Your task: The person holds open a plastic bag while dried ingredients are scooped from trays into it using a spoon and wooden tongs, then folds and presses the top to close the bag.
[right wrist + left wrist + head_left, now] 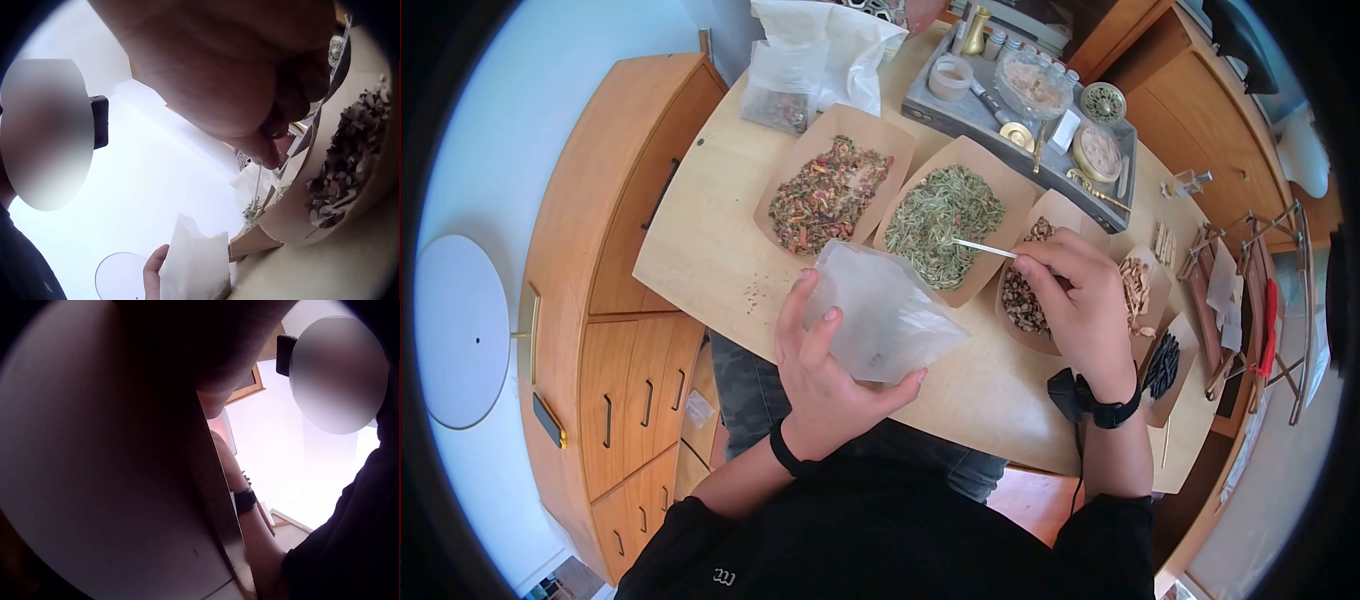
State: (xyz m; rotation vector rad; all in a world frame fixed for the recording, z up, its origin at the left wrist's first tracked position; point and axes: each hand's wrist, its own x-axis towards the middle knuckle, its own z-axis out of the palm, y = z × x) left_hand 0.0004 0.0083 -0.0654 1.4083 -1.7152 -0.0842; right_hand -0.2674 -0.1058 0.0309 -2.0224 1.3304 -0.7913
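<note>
My left hand [830,370] holds a translucent white bag [885,315] between its thumb and fingers, over the table's near edge. A small darker patch shows low in the bag. My right hand [1080,300] pinches a slim pale stick-like utensil [990,249], whose far tip reaches into the green dried herbs [945,215] in a brown paper tray [1000,165]. That tip is too small to make out. In the right wrist view the same bag [194,265] stands upright beside the trays, and the utensil [258,180] points down at the herbs.
Left of the herbs is a paper tray [895,135] of mixed reddish dried petals [825,205]. Brown chopped pieces [1022,305], pale sticks [1135,285] and black sticks [1163,365] fill trays at the right. Behind stand a grey tray [930,110] with jars and white bags [855,60].
</note>
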